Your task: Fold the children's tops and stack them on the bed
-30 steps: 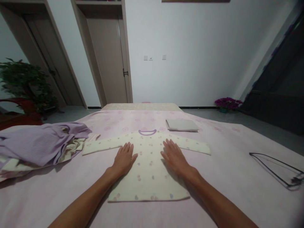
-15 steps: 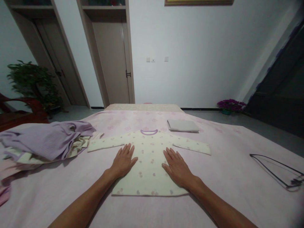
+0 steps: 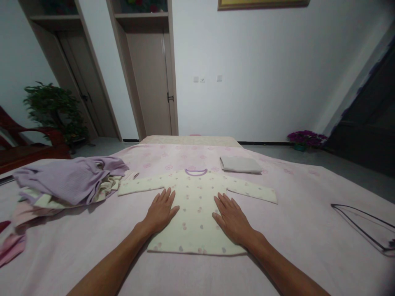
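A small cream long-sleeved shirt with pastel dots and a purple collar lies spread flat on the pink bedspread, sleeves stretched out to both sides. My left hand rests flat on its left half, fingers stretched out. My right hand lies flat on its right half, fingers slightly apart. Neither hand holds anything.
A heap of purple and cream clothes lies at the left of the bed. A folded grey cloth sits beyond the shirt. A dark wire hanger lies at the right. Doors, a plant and a red chair stand behind.
Both hands have slid a little down the shirt toward its hem while staying flat. The view has tilted up and shifted, showing more of the clothes heap.
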A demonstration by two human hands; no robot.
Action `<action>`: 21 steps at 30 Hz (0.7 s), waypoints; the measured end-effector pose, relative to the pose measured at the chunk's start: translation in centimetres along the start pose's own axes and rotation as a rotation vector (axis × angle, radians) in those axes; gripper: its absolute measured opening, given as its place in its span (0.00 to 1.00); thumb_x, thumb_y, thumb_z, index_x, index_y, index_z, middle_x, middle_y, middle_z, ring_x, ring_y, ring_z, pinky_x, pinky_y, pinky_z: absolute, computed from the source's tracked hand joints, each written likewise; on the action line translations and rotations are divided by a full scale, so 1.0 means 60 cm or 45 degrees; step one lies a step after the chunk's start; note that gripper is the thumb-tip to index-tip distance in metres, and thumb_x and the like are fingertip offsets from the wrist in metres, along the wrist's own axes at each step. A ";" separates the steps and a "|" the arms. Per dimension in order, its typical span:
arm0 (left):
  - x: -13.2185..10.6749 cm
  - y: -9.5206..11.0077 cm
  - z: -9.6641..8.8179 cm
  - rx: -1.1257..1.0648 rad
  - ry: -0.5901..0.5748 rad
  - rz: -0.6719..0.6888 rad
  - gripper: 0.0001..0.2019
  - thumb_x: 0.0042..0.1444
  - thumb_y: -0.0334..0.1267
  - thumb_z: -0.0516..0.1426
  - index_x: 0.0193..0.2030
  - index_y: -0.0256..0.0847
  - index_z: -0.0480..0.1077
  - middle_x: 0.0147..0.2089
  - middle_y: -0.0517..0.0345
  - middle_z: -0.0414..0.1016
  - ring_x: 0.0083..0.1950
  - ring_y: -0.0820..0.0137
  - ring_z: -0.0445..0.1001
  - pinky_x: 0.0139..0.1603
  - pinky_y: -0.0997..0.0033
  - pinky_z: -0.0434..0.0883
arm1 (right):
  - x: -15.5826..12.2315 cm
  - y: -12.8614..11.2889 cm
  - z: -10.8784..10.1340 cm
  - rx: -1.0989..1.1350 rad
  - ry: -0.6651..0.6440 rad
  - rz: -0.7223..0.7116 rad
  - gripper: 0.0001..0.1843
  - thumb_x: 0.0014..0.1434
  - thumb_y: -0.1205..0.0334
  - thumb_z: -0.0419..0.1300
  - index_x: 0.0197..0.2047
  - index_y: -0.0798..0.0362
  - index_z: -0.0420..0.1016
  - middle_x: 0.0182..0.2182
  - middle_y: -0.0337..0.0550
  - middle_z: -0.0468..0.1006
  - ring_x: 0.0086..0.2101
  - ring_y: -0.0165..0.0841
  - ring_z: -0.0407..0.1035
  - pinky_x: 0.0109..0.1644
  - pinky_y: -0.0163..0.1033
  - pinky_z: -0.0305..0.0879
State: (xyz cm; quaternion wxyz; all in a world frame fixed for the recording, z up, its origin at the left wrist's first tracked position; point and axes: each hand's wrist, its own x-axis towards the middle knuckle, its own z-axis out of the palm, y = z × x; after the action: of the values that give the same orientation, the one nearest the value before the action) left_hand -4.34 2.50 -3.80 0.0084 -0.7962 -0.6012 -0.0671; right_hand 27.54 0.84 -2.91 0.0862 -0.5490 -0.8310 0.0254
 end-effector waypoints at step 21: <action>-0.013 0.000 0.002 0.062 0.082 0.061 0.31 0.68 0.52 0.46 0.71 0.35 0.59 0.74 0.42 0.53 0.76 0.51 0.45 0.73 0.45 0.49 | -0.008 -0.007 -0.012 -0.044 0.010 -0.137 0.33 0.70 0.47 0.46 0.72 0.55 0.54 0.71 0.51 0.52 0.70 0.47 0.42 0.73 0.59 0.35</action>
State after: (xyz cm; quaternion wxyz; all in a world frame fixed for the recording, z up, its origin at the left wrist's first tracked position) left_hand -4.55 1.78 -4.01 0.0488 -0.8075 -0.5827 -0.0777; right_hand 27.49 0.17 -2.17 0.0810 -0.5051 -0.8592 0.0041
